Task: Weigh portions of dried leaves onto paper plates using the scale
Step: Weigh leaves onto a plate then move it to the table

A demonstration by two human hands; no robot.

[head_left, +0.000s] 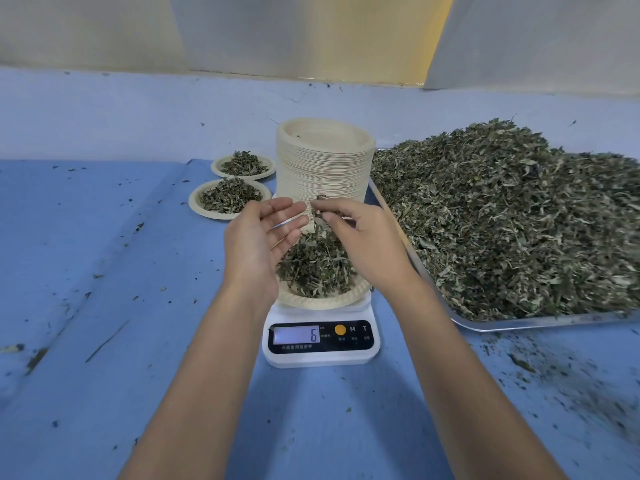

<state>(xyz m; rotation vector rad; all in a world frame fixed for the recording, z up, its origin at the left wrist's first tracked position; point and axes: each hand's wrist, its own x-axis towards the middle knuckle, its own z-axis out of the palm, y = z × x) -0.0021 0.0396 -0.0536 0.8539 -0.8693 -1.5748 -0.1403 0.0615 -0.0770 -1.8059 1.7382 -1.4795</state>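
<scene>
My right hand (367,237) pinches a small sprig of dried green leaves (320,216) above the round beige paper plate (311,301), which sits heaped on the white digital kitchen scale (322,355). My left hand (263,237) is spread open beside it, fingers straight, holding nothing. The display reads 6, so I judge I am fine-tuning the portion. I should drop only a few bits at a time, low over the pile, and keep both hands off the plate so the reading settles true.

The tall stack of empty paper plates (325,161) stands just behind the scale, near my fingers, and could be knocked. The steel tray (519,323) heaped with loose leaves (502,216) lies just beside the scale on my right. Two filled plates (230,197) rest farther left on the blue table (138,306).
</scene>
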